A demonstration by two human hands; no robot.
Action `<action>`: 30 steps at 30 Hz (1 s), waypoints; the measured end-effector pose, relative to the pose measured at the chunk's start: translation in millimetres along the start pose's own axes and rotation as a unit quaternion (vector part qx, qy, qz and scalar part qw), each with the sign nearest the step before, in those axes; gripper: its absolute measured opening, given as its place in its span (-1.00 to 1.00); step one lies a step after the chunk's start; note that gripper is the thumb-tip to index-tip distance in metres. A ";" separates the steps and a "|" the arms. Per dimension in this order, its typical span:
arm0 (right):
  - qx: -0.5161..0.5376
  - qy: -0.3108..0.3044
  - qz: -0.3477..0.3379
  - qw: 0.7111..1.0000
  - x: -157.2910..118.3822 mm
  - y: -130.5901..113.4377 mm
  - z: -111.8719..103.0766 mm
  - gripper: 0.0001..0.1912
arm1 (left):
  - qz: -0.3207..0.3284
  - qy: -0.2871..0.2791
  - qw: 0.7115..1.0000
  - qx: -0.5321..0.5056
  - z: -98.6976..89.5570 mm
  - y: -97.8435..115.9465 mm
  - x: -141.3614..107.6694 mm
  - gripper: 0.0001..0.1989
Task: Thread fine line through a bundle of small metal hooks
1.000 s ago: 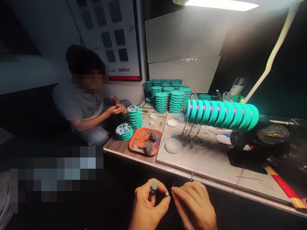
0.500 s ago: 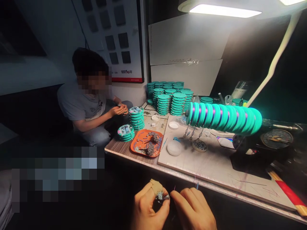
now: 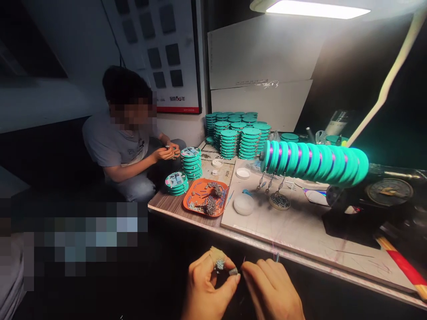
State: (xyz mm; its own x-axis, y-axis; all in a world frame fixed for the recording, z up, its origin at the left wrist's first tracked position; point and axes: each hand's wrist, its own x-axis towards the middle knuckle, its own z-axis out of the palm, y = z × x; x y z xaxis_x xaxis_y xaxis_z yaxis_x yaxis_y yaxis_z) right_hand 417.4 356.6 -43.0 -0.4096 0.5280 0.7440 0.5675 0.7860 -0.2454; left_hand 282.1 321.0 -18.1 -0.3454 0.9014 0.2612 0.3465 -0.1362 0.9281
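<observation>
In the lower middle, my left hand is closed, with a tan wrap on one finger. Its thumb and fingertip pinch a small grey piece. A cluster of tiny silvery beads sits behind it, against the wrapped finger. Just to the right, my right hand is closed, its fingertips pinched close to the grey piece but apart from it. A thin purple line rises from those fingertips. A small dark coiled piece shows above the right knuckles; what holds it is hidden.
On the table stand an orange tray with beads and small tubes, stacked teal spools and a white dish. A row of teal spools is on a shaft at right, above a dial. Another person sits at left, handling something small.
The view has shifted slightly. My left thumb and fingers have moved a little, and the grey piece now shows more clearly at their tips. The right hand keeps its pinch.
</observation>
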 end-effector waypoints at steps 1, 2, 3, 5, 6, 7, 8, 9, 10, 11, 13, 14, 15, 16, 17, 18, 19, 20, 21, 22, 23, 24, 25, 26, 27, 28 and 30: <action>0.011 0.001 0.001 1.000 0.4 0.0 -0.6 -0.90 | -0.007 -0.003 1.000 -0.004 0.1 -1.0 0.1 -0.93; 0.028 -0.001 -0.002 1.000 1.0 -0.4 -1.4 -0.91 | -0.012 -0.006 1.000 -0.008 0.1 -1.9 0.2 -0.93; 0.049 -0.006 -0.002 0.999 1.8 -1.0 -2.4 -0.91 | -0.015 -0.008 1.000 -0.012 0.0 -2.8 0.4 -0.93; 0.092 -0.017 0.036 0.995 3.7 -2.9 -4.9 -0.91 | -0.015 -0.011 1.000 -0.020 -0.8 -3.9 1.2 -0.93; 0.110 -0.022 0.067 0.991 4.7 -3.7 -6.2 -0.89 | -0.013 -0.013 1.000 -0.023 -1.5 -4.1 1.7 -0.92; 0.128 -0.029 0.092 0.987 5.5 -4.3 -7.3 -0.87 | -0.013 -0.023 0.999 -0.022 -2.4 -4.0 2.2 -0.92; 0.143 -0.038 0.110 0.983 6.2 -4.6 -8.3 -0.86 | -0.013 -0.036 0.999 -0.018 -3.4 -3.8 2.7 -0.92; 0.155 -0.048 0.116 0.980 6.7 -4.8 -8.9 -0.86 | -0.014 -0.054 0.998 -0.012 -4.2 -3.5 3.1 -0.91; 0.163 -0.058 0.116 0.978 6.9 -4.9 -9.1 -0.87 | -0.016 -0.070 0.997 -0.008 -4.8 -3.3 3.3 -0.91; 0.166 -0.062 0.117 0.977 6.8 -5.2 -8.8 -0.87 | -0.017 -0.079 0.997 -0.009 -5.0 -3.1 3.3 -0.91; 0.161 -0.049 0.128 0.978 5.8 -6.6 -6.9 -0.85 | -0.025 -0.067 0.997 -0.029 -4.1 -2.7 2.7 -0.92; 0.153 -0.034 0.134 0.978 5.1 -7.7 -5.4 -0.84 | -0.033 -0.051 0.997 -0.048 -3.1 -2.3 2.2 -0.93; 0.144 -0.018 0.134 0.980 4.3 -8.8 -3.8 -0.83 | -0.044 -0.037 0.996 -0.067 -2.1 -1.6 1.7 -0.93; 0.132 -0.003 0.126 0.983 3.6 -9.9 -2.2 -0.83 | -0.057 -0.023 0.995 -0.084 -1.1 -0.6 1.2 -0.92; 0.117 0.009 0.109 0.987 3.0 -10.6 -0.8 -0.84 | -0.070 -0.015 0.993 -0.097 -0.2 0.7 0.9 -0.92; 0.097 0.018 0.088 0.991 2.6 -11.0 0.3 -0.85 | -0.082 -0.009 0.991 -0.106 0.3 2.0 0.6 -0.91; 0.074 0.024 0.066 0.995 2.3 -10.9 0.9 -0.85 | -0.089 -0.004 0.990 -0.108 0.5 3.4 0.4 -0.91; 0.053 0.029 0.044 0.997 2.2 -10.6 1.1 -0.85 | -0.092 -0.002 0.990 -0.105 0.3 4.6 0.3 -0.91; 0.034 0.029 0.024 0.999 2.1 -10.0 0.9 -0.84 | -0.090 0.000 0.991 -0.095 -0.2 5.5 0.2 -0.92; 0.018 0.027 0.007 0.999 2.1 -9.4 0.5 -0.83 | -0.082 0.000 0.994 -0.078 -1.2 6.2 0.2 -0.92; 0.005 0.022 -0.007 1.000 2.0 -8.9 0.1 -0.82 | -0.067 0.000 0.996 -0.058 -2.4 6.4 0.4 -0.93; -0.005 0.017 -0.016 1.000 2.0 -8.5 -0.4 -0.81 | -0.047 -0.001 0.998 -0.033 -3.9 6.3 0.7 -0.93; -0.014 0.012 -0.022 1.000 1.9 -8.3 -0.6 -0.80 | -0.022 -0.009 1.000 -0.007 -5.5 5.9 1.2 -0.93; -0.021 0.008 -0.024 0.999 1.8 -8.2 -0.7 -0.79 | 0.005 -0.023 1.000 0.018 -7.0 5.3 1.8 -0.92; -0.024 0.007 -0.021 0.999 1.9 -8.2 -0.5 -0.79 | 0.029 -0.040 0.998 0.041 -8.3 4.4 2.5 -0.91; -0.024 0.008 -0.015 1.000 2.1 -8.2 -0.2 -0.78 | 0.050 -0.056 0.996 0.058 -9.2 3.3 3.1 -0.89; -0.011 0.008 -0.008 1.000 3.4 -7.8 0.2 -0.78 | 0.079 -0.070 0.992 0.070 -9.7 0.7 3.9 -0.86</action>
State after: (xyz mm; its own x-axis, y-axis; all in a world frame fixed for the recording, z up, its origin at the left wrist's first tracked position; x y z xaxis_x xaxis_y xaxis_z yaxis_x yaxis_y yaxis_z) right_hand 411.4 352.4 -38.6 -0.4079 0.5095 0.7576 0.5768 0.7871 -0.2187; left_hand 272.5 320.4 -13.9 -0.1554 0.9230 0.3519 0.5071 -0.2312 0.8303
